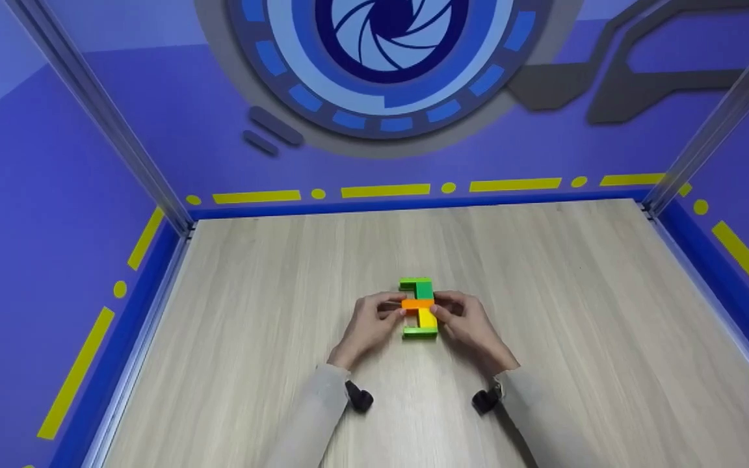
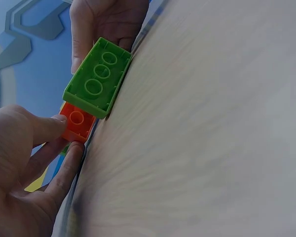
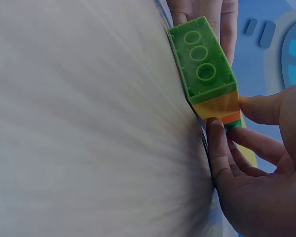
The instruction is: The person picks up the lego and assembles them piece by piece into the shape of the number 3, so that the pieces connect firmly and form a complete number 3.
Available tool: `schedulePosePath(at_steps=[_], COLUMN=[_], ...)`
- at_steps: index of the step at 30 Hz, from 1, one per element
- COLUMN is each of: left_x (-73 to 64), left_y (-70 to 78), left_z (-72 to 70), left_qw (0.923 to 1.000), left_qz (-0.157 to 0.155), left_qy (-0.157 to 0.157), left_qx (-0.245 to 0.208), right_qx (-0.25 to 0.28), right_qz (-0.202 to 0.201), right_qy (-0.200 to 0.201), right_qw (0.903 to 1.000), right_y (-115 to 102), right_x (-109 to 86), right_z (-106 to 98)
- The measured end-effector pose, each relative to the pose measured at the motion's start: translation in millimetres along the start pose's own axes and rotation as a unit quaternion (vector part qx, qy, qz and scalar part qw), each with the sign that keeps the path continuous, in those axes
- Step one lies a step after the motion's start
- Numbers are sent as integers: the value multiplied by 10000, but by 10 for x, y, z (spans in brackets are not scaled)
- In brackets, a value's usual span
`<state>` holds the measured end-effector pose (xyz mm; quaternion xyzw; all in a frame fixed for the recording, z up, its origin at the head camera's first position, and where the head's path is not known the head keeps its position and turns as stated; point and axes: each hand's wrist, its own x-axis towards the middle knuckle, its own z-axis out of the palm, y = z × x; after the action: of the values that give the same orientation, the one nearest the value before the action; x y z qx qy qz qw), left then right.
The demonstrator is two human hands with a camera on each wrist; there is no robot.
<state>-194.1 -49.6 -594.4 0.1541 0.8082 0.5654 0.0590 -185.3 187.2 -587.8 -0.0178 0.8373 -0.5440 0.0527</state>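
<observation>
Between both hands, low over the wooden table, is a joined E-shaped row of toy building bricks. From far to near in the head view it has a light green brick (image 1: pixel 408 283), a darker green brick (image 1: pixel 424 290), an orange brick (image 1: pixel 413 303), a yellow brick (image 1: pixel 427 318) and another light green brick (image 1: pixel 420 333). That near brick shows its hollow underside in both wrist views. My left hand (image 1: pixel 371 323) pinches the orange brick's left end between thumb and fingers. From the right, my right hand (image 1: pixel 469 320) grips the stack around the yellow brick (image 3: pixel 217 105).
The pale wooden tabletop (image 1: pixel 270 273) spreads around the hands. Blue printed panels (image 1: pixel 153 130) wall it in at the back and both sides, with metal posts (image 1: pixel 108 123) at the rear corners. A small black camera (image 1: pixel 359 397) sits at each wrist.
</observation>
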Motion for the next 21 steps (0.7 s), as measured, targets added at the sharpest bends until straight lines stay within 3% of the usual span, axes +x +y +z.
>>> schedulePosePath(at_steps=[13,21], left_x=[-4,11], left_y=[-22,0], left_z=[-11,-35], left_qw=[10000,9994], left_qz=[-6,-186], left_qy=[-46,-109], left_qx=[69,287], right_qx=[-234,-280], right_qz=[-57,-21], right_qy=[-22,-76], right_qw=[9997,9996], right_y=[-10,-13], right_x=[10,21], right_z=[4,8])
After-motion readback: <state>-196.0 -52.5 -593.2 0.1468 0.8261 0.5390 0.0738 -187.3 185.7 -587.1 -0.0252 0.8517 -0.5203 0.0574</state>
